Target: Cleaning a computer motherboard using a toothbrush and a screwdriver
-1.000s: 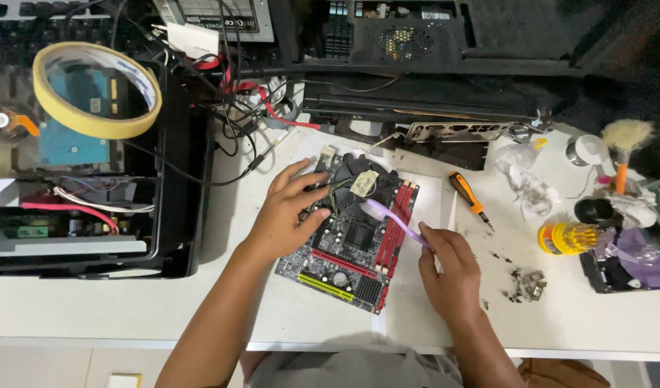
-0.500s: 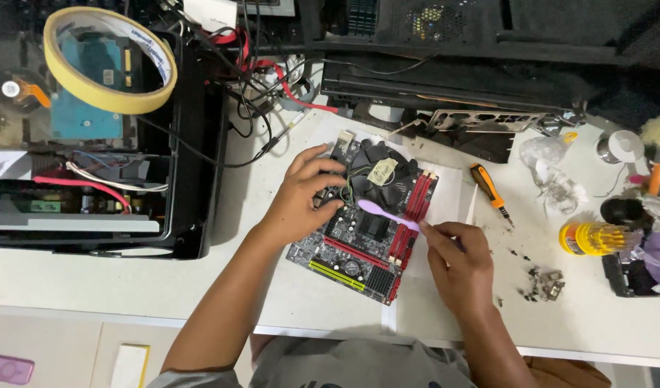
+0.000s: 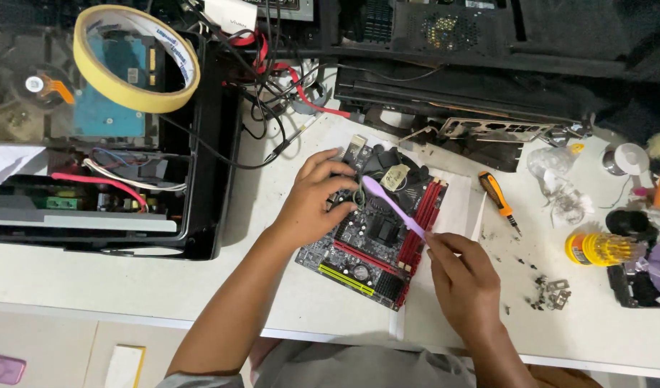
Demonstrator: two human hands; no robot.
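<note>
A red and black motherboard (image 3: 377, 248) with a round cooler fan (image 3: 398, 169) lies tilted on the white table (image 3: 129, 280). My left hand (image 3: 317, 197) rests on the board's left edge, fingers curled over it, pinning the board down. My right hand (image 3: 463, 276) pinches the near end of a thin purple brush-like tool (image 3: 393, 207). The tool's far tip lies on the board next to my left fingers, just below the fan.
An open black computer case (image 3: 107, 144) with a yellow tape roll (image 3: 132, 57) stands at the left. An orange-handled screwdriver (image 3: 496, 200), loose screws (image 3: 549, 293), a yellow bit holder (image 3: 603, 248) and plastic bags (image 3: 560, 179) lie at the right. Cables (image 3: 272, 86) trail behind the board.
The purple tool's tip has swept left across the board toward my left fingers. My left hand stays on the board's edge. The view has shifted slightly.
</note>
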